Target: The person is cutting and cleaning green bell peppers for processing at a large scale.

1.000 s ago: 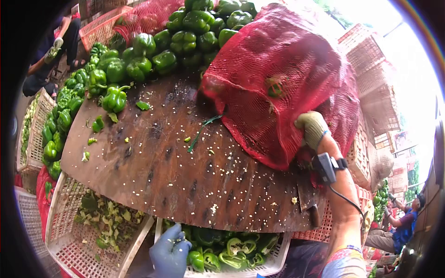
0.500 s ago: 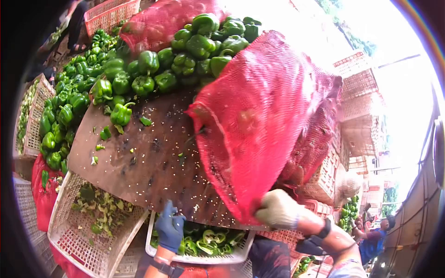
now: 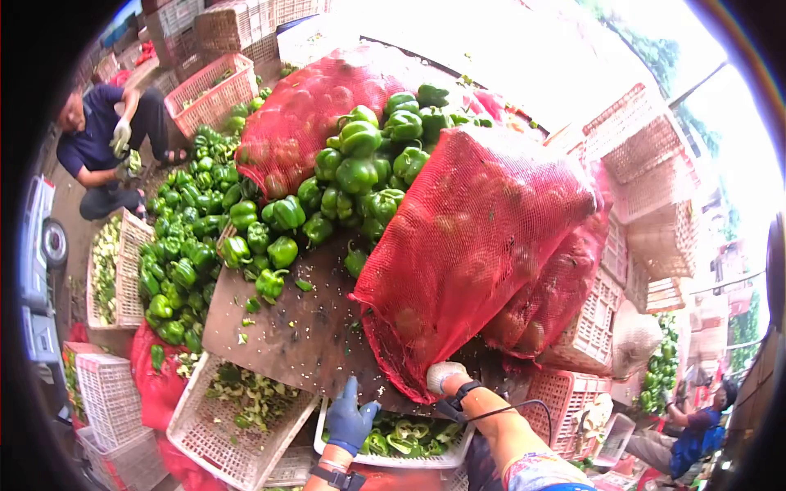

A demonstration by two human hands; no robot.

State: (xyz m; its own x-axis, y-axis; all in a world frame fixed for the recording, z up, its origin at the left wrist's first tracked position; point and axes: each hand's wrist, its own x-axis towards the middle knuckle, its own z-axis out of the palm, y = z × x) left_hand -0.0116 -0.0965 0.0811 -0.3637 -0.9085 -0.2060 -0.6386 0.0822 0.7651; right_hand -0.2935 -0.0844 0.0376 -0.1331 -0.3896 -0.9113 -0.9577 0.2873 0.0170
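Note:
My right hand (image 3: 446, 377), in a pale glove, is closed on the lower corner of a red mesh sack (image 3: 483, 237) near the board's front edge. Rounded contents show dimly through the netting. My left hand (image 3: 350, 421), in a blue glove, hovers by the front edge of the brown board (image 3: 270, 335) with thumb and fingers apart, holding nothing. Just beside it, a white tray (image 3: 449, 460) contains cut green pepper pieces (image 3: 409, 435). Whole green bell peppers (image 3: 358, 176) are heaped at the back of the board, against the sack.
A white crate (image 3: 192, 434) of pepper scraps stands front left. Another full mesh sack (image 3: 319, 106) lies behind the heap. Stacked crates (image 3: 647, 164) rise at right. One person (image 3: 106, 147) crouches far left beside loose peppers; another (image 3: 692, 434) sits at far right.
The view has shifted, so the board and heap appear farther right and lower. My right hand has drawn the sack's corner leftward across the board. The sack now looks fuller.

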